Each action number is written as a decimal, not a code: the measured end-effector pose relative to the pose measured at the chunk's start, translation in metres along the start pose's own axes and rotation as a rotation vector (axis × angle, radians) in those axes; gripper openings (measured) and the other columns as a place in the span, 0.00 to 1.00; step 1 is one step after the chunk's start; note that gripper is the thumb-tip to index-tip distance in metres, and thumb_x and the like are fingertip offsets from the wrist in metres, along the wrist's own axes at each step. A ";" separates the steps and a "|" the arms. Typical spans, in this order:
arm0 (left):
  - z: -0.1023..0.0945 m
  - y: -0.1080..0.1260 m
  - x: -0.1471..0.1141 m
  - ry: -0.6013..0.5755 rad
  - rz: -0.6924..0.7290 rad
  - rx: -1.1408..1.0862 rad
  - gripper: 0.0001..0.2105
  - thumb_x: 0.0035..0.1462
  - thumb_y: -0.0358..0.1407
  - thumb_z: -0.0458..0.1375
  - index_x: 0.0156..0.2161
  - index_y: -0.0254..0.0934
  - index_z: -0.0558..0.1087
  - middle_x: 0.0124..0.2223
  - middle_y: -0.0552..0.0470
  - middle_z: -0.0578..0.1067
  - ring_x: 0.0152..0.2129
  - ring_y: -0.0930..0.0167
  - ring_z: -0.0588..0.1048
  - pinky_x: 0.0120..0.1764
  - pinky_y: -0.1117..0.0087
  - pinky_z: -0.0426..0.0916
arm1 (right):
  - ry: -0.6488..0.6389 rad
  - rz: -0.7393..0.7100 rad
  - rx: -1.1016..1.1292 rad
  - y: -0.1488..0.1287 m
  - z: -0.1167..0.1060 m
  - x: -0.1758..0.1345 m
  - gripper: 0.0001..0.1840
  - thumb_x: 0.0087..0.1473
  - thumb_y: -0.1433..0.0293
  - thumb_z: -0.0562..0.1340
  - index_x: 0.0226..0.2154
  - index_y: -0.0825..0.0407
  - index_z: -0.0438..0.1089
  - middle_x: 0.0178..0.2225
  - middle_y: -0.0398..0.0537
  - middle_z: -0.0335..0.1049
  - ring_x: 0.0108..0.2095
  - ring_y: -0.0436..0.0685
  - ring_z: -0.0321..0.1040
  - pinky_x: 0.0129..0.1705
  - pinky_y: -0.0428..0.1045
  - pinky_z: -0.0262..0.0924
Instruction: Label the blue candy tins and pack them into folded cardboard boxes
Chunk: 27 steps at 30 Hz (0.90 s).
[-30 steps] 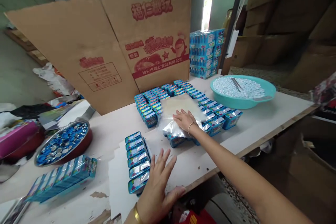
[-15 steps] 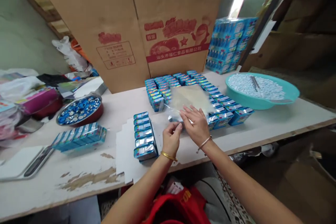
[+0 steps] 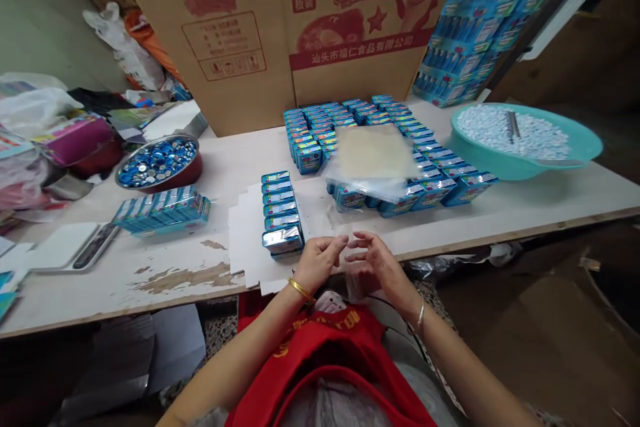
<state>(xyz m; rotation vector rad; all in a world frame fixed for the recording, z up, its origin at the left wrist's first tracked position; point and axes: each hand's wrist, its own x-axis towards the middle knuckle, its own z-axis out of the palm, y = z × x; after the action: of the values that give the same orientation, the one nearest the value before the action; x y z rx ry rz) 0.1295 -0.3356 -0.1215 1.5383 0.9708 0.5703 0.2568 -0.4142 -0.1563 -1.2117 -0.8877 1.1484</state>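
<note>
My left hand [image 3: 320,261] is closed at the table's front edge, thumb on top. A clear plastic bag [image 3: 356,281], faint and hard to make out, hangs below its fingers. My right hand [image 3: 383,270] faces it, fingers curved and apart. Beyond both hands, a stack of clear plastic bags [image 3: 375,155] lies on rows of small blue boxes [image 3: 430,188]. Just left of my left hand, a short row of blue boxes [image 3: 280,203] stands on white card sheets [image 3: 246,230].
To the left are a bowl of blue-and-silver pieces [image 3: 159,161], a wrapped pack of blue boxes [image 3: 163,210] and a white scale [image 3: 65,247]. A turquoise basin [image 3: 525,163] of pale pieces is at right. A large carton [image 3: 240,47] and stacked blue packs [image 3: 480,27] stand behind.
Both hands have come back from the stack of plastic bags toward my body. My right hand has lifted off the stack, and the view has tilted downward.
</note>
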 end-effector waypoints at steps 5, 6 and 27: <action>0.027 -0.009 0.004 -0.108 -0.001 -0.061 0.33 0.53 0.64 0.40 0.14 0.37 0.57 0.14 0.57 0.57 0.14 0.77 0.57 0.21 0.72 0.53 | -0.051 0.074 0.065 -0.001 0.014 -0.010 0.33 0.44 0.52 0.68 0.51 0.47 0.66 0.52 0.51 0.68 0.54 0.61 0.63 0.57 0.56 0.57; 0.031 -0.011 0.005 -0.118 -0.003 -0.062 0.33 0.53 0.64 0.39 0.14 0.37 0.57 0.14 0.57 0.57 0.14 0.77 0.57 0.21 0.72 0.52 | -0.035 0.085 0.090 0.001 0.015 -0.011 0.31 0.46 0.53 0.67 0.51 0.47 0.66 0.53 0.49 0.68 0.55 0.60 0.62 0.58 0.57 0.56; 0.044 0.008 0.012 -0.067 0.268 0.414 0.18 0.60 0.35 0.48 0.22 0.35 0.73 0.25 0.50 0.75 0.25 0.71 0.72 0.31 0.72 0.62 | 0.540 0.017 -0.048 -0.024 -0.013 -0.022 0.22 0.46 0.50 0.63 0.34 0.51 0.73 0.36 0.52 0.75 0.35 0.59 0.73 0.36 0.54 0.68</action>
<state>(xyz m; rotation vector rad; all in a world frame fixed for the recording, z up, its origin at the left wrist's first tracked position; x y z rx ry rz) 0.1731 -0.3505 -0.1254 2.0647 0.8724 0.5202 0.2688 -0.4377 -0.1336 -1.4751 -0.4954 0.7534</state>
